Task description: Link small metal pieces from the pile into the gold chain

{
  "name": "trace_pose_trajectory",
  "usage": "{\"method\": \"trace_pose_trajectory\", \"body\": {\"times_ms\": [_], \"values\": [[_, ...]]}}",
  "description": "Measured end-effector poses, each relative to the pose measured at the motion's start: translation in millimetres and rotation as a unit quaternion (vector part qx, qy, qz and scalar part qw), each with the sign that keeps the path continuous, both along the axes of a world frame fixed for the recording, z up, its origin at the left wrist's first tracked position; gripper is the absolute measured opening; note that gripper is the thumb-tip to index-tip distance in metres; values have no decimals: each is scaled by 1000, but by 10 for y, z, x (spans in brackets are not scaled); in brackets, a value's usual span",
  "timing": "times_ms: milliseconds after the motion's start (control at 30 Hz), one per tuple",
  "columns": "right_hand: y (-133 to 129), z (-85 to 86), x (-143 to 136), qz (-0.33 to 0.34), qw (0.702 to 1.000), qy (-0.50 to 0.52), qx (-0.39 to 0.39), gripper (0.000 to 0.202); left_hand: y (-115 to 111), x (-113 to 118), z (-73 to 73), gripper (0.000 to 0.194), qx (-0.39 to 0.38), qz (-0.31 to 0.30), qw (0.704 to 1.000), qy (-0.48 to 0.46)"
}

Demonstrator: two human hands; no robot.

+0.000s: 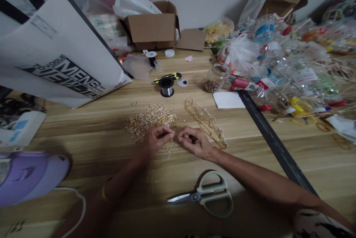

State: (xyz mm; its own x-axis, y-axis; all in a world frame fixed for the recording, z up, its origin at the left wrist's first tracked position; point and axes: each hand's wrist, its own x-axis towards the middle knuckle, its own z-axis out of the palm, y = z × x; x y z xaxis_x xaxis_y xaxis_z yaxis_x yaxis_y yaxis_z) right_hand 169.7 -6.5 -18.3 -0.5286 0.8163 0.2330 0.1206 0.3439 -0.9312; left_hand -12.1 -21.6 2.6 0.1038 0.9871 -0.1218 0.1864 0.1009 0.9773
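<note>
My left hand [158, 138] and my right hand [194, 141] meet almost fingertip to fingertip over the wooden table. Both are closed in a pinch; what they hold is too small to make out. A heap of small gold and silver pieces [148, 119] lies beside and behind my left hand. Just below its fingers is a short silver piece of chain [168, 152]. Several gold and silver chains [207, 123] are laid out slantwise behind my right hand. Scissors [205, 194] with pale handles rest nearer to me, blades toward the left.
Behind the heap are a wire spool [167, 88], a yellow-black cutter [167, 78] and a black thread spool [151, 59]. A jar of beads [215, 78] and a white card [229, 100] lie right, near piled plastic bottles [292, 71]. A purple device [33, 178] stands left.
</note>
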Motion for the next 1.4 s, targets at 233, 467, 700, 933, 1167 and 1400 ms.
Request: {"method": "trace_pose_trajectory", "body": {"times_ms": [233,467,700,933,1167,1400], "values": [[12,-32,2,2,1000,5,1,10,-2,5,-7,9,6,-1,1000,-2],[17,-25,-4,-5,1000,7,6,8,0,-7,-17,10,3,6,1000,-6],[20,-7,0,-5,1000,8,10,7,0,-2,-19,9,4,17,1000,-8],[21,-10,0,-5,1000,4,11,9,4,0,-24,9,6,20,1000,-13],[23,-35,2,-13,1000,-1,8,10,-4,8,10,9,10,23,1000,-14],[26,-14,-3,-14,1000,-6,9,11,-4,7,-4,9,15,19,1000,-3]]}}
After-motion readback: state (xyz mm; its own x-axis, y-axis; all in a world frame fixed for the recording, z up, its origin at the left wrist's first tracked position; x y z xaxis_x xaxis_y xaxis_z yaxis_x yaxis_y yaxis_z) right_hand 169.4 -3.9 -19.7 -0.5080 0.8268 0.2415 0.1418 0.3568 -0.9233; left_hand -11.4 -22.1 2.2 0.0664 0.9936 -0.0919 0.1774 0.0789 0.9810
